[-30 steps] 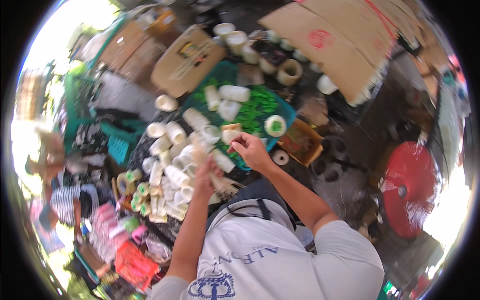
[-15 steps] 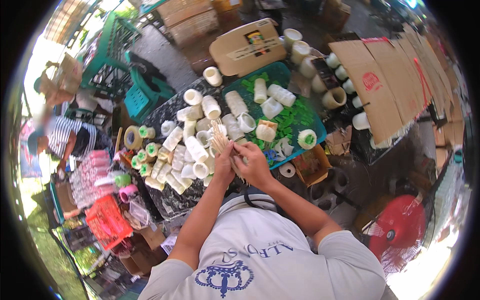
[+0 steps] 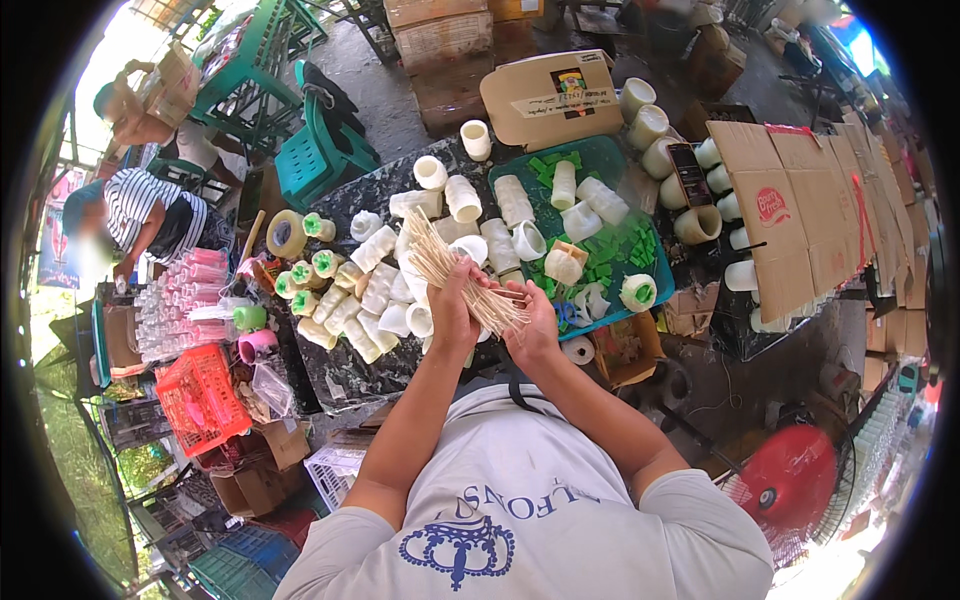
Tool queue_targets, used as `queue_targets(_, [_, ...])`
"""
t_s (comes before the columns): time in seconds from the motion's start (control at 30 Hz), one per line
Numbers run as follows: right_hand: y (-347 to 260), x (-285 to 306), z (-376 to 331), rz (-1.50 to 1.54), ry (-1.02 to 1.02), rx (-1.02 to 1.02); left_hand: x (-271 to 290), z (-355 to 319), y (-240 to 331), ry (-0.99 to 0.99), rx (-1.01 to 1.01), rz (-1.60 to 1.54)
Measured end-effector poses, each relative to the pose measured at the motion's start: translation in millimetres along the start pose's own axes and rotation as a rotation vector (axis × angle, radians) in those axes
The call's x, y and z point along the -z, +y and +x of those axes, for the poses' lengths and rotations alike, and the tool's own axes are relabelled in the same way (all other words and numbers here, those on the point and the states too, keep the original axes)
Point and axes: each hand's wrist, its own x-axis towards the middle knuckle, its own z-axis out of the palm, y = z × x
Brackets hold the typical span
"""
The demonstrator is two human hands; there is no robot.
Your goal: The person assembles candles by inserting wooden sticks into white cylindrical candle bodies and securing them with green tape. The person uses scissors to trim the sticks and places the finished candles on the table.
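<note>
Nearest us, the left hand [image 3: 453, 312] has its fingers wrapped around a bundle of thin pale sticks [image 3: 432, 250], held above the table's near edge; the right hand [image 3: 533, 328] is half-curled at the bundle's lower ends, though we cannot tell whether it grips them. Below, we see a table [image 3: 325, 378] with a glossy, dark mottled top, crowded with hollow off-white cylinders [image 3: 464, 198] and a roll of tape [image 3: 286, 234]. A green tray [image 3: 664, 288] bears green pieces [image 3: 604, 256] and more cylinders. An open cardboard box [image 3: 628, 352] sits just beside it; a red fan [image 3: 792, 478] stands to our right, an orange-red crate [image 3: 205, 400] to our left. Farther off, a cardboard sheet [image 3: 800, 225] partly hides white cylinders. Beyond the table we see a green chair [image 3: 308, 170], a person in a striped shirt [image 3: 150, 212], and stacked cartons [image 3: 445, 45] on the grey floor [image 3: 392, 105].
</note>
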Motion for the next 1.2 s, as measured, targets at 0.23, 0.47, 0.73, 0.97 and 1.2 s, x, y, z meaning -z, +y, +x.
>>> queue_targets(0.23, [11.6, -3.5, -8.2, -0.091, 0.020, 0.067, 18.2, 4.7, 12.1, 0.056, 0.019, -0.100])
queue_targets(0.47, [9.1, -11.8, -11.7, -0.591, -0.225, 0.331, 20.9, 4.5, 17.5, 0.069, 0.037, -0.081])
queue_targets(0.73, [-27.5, -32.5, -30.8, -1.339, -0.298, 0.689, 32.8, 6.7, 29.1, -0.059, 0.054, -0.068])
queue_targets(0.97, [-57.0, -28.2, -46.4, -1.623, -0.285, 0.934, 49.9, 16.7, 41.6, 0.050, -0.019, -0.146])
queue_targets(1.2, [-84.8, -55.3, -79.8, -1.264, -0.477, 0.548, 51.2, 13.4, 24.9, -0.033, -0.014, -0.043])
